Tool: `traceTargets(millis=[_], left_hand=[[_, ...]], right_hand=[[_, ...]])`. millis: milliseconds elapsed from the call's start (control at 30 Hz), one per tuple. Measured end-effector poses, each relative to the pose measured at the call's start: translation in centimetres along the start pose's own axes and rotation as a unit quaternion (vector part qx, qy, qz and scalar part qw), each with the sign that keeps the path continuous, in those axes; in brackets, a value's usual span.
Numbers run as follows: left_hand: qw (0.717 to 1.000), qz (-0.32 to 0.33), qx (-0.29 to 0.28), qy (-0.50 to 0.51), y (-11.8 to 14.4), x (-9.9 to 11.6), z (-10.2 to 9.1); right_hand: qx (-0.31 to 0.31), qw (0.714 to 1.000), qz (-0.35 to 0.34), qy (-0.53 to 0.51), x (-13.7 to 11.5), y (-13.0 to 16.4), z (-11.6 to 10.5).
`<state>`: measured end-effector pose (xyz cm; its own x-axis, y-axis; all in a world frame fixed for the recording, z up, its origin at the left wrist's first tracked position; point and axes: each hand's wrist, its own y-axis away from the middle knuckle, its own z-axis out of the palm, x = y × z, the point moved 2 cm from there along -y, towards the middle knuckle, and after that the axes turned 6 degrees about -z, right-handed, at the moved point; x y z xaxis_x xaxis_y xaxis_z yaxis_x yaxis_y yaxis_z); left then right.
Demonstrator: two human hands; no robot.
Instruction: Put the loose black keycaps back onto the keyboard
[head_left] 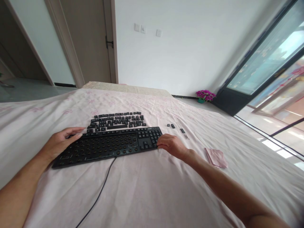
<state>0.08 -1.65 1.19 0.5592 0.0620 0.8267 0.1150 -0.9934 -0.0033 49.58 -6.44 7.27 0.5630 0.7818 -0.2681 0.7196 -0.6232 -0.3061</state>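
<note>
A black wired keyboard lies on a bed covered by a pale pink sheet. Most of its main keys are off, showing bare switch sockets; the number pad at its right still has keys. My left hand grips the keyboard's far left end. My right hand holds its right end, fingers curled on the edge. Several loose black keycaps lie in rows just beyond the keyboard.
Two stray keycaps and a small clear-handled tool lie right of the keyboard. A folded pink cloth rests near my right forearm. The keyboard cable runs toward me. A flower pot stands by the glass door.
</note>
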Motion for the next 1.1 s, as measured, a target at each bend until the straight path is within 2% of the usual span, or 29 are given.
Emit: traceTargets(millis=[400,733,1100], left_hand=[[1.000,0.002,0.001,-0.003,0.0,-0.3,0.0],[1.000,-0.001,-0.004,-0.003,0.1,0.0,0.0],[1.000,-0.014,-0.001,-0.006,0.2,0.1,0.0]], right_hand=[[0.029,0.997,-0.029,0.060,-0.4,0.4,0.6],[0.005,0.989,-0.077,0.125,-1.0,0.7,0.9],[-0.008,0.988,-0.058,0.145,-1.5,1.0,0.7]])
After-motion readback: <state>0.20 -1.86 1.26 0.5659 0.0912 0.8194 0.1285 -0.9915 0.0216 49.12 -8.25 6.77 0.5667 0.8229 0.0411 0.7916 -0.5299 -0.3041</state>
